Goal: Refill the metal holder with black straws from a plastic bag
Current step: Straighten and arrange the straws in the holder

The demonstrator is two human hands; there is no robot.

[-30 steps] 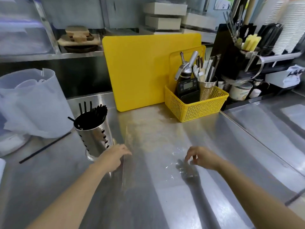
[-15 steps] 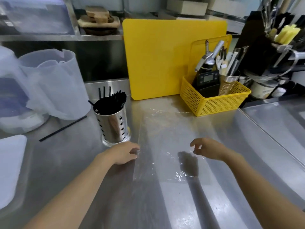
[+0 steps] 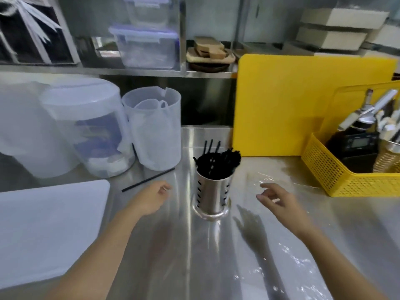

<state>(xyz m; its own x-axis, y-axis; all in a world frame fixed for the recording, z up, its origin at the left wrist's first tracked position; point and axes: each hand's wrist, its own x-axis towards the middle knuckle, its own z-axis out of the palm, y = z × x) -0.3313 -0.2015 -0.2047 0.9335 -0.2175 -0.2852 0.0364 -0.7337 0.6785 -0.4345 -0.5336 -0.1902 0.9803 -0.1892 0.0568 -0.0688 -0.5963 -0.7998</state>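
Observation:
A perforated metal holder (image 3: 213,192) stands upright on the steel counter (image 3: 194,256), filled with black straws (image 3: 218,162). One loose black straw (image 3: 148,179) lies flat on the counter to its left. My left hand (image 3: 151,197) hovers left of the holder, just below that loose straw, fingers curled and holding nothing. My right hand (image 3: 278,201) hovers right of the holder with fingers spread, empty. A clear plastic bag (image 3: 292,252) lies flat on the counter under and beyond my right hand, hard to make out.
A yellow cutting board (image 3: 303,105) leans at the back right, with a yellow basket (image 3: 337,176) of tools beside it. Translucent plastic jugs (image 3: 155,128) and a wrapped container (image 3: 86,131) stand at the back left. A white board (image 3: 47,230) lies at the left.
The view has swung left, so the holder now sits in the middle. My left hand moved off the bag to the holder's left side. My right hand lifted and spread.

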